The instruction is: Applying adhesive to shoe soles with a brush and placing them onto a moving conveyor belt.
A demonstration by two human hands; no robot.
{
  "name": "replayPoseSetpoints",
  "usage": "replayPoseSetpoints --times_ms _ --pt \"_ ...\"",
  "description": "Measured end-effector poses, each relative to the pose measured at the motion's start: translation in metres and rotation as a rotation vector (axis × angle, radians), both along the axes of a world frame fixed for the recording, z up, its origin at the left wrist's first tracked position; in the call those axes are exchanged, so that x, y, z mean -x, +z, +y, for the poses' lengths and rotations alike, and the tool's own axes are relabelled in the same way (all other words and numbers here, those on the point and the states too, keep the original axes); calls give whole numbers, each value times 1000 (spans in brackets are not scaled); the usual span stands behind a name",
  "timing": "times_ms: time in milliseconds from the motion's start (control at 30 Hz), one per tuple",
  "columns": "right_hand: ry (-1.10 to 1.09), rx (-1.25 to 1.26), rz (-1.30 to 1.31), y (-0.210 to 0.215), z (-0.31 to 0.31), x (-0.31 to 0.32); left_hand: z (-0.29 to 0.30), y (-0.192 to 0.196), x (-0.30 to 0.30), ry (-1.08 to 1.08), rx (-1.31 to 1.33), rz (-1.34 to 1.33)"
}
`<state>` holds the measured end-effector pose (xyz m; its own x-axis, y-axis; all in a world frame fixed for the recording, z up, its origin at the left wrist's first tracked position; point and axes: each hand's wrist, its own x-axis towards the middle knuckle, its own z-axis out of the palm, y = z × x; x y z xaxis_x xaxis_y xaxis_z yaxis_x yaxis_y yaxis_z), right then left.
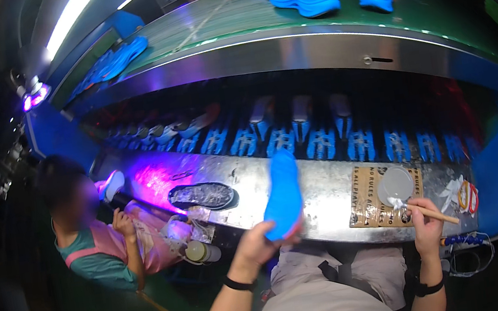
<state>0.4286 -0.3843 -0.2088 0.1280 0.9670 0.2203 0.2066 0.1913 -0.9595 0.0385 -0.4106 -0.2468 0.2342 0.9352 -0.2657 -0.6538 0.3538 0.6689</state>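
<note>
My left hand grips the near end of a long blue shoe sole, held up over the front of the metal bench. Its outline is slightly blurred, and the fingers behind it are partly hidden. At the right, my right hand is closed round the wooden handle of a brush. The brush's white, coated head is at the near edge of a round whitish dish. That dish rests on a printed cardboard sheet.
Behind the metal bench stand rows of blue shoe-shaped parts. A dark sole-shaped tray lies left. Above runs a green conveyor carrying blue pieces. A co-worker sits left; rings lie right.
</note>
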Motion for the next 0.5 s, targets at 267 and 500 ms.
replayPoseSetpoints --times_ms 267,500 --pt "96 100 159 -12 -10 20 -49 -38 -65 -142 186 -662" --pt "211 127 194 -10 -11 44 -21 -38 -62 -55 9 -249"
